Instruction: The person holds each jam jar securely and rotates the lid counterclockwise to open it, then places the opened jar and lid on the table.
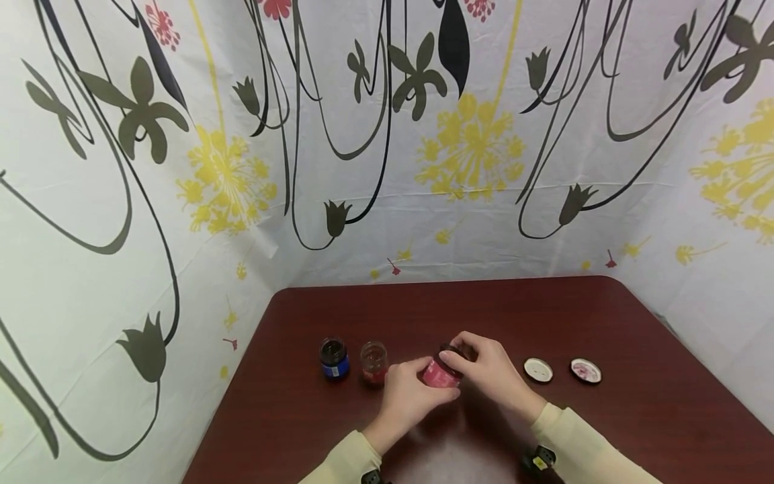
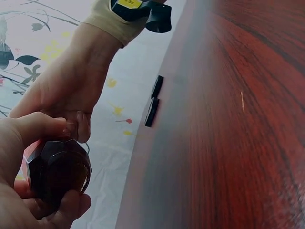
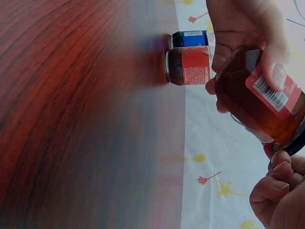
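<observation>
A glass jar with a red-pink label is held tilted above the table, between both hands. My left hand grips its body, fingers and thumb wrapped around the glass. The right hand pinches the dark lid at the jar's upper end. In the right wrist view a barcode shows on the label, and the contents look amber-brown. The jar's faceted base faces the camera in the left wrist view. Whether the lid is loose or tight cannot be told.
Left of the hands, an uncovered jar with a blue label stands beside an uncovered jar with a red label. Two lids, a pale one and a pink-stained one, lie to the right on the dark red table. Patterned cloth hangs around.
</observation>
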`<action>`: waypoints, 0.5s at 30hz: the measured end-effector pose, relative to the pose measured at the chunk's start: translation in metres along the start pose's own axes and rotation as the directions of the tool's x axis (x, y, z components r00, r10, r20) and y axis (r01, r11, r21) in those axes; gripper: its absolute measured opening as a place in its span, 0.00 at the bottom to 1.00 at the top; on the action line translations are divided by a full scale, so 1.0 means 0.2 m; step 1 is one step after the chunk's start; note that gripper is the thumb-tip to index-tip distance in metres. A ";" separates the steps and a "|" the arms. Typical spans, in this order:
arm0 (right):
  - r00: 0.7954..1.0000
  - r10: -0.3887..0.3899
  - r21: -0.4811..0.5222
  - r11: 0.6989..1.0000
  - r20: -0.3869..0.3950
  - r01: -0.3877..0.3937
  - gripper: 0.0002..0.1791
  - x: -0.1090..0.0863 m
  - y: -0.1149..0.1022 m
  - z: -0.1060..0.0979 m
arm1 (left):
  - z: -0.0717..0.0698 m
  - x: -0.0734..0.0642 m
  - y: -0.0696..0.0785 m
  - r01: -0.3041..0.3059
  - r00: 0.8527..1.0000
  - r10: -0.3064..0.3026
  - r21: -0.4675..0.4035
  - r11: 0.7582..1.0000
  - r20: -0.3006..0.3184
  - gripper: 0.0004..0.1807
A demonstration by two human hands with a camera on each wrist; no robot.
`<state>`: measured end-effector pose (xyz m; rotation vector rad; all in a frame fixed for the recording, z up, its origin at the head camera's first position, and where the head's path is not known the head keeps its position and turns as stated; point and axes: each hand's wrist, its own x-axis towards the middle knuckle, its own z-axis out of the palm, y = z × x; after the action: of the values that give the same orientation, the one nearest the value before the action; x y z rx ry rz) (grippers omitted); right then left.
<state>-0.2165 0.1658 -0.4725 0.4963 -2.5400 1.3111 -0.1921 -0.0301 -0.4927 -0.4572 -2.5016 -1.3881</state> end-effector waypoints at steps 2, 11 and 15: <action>1.000 -0.008 0.000 1.000 -0.001 0.008 0.12 0.00 0.01 0.00 | 0.00 0.00 0.00 0.009 1.000 -0.009 -0.007 1.000 0.009 0.25; 0.999 -0.044 0.015 0.999 0.019 0.044 0.11 -0.01 0.04 0.00 | 0.01 0.00 0.00 -0.003 1.000 0.003 -0.006 1.000 0.011 0.25; 0.999 -0.043 0.026 0.999 0.028 0.042 0.11 -0.01 0.04 -0.01 | 0.00 0.00 0.00 0.002 1.000 -0.001 -0.015 1.000 0.015 0.25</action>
<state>-0.2177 0.1708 -0.4778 0.5743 -2.5240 1.3322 -0.1925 -0.0295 -0.4930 -0.4703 -2.5051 -1.4099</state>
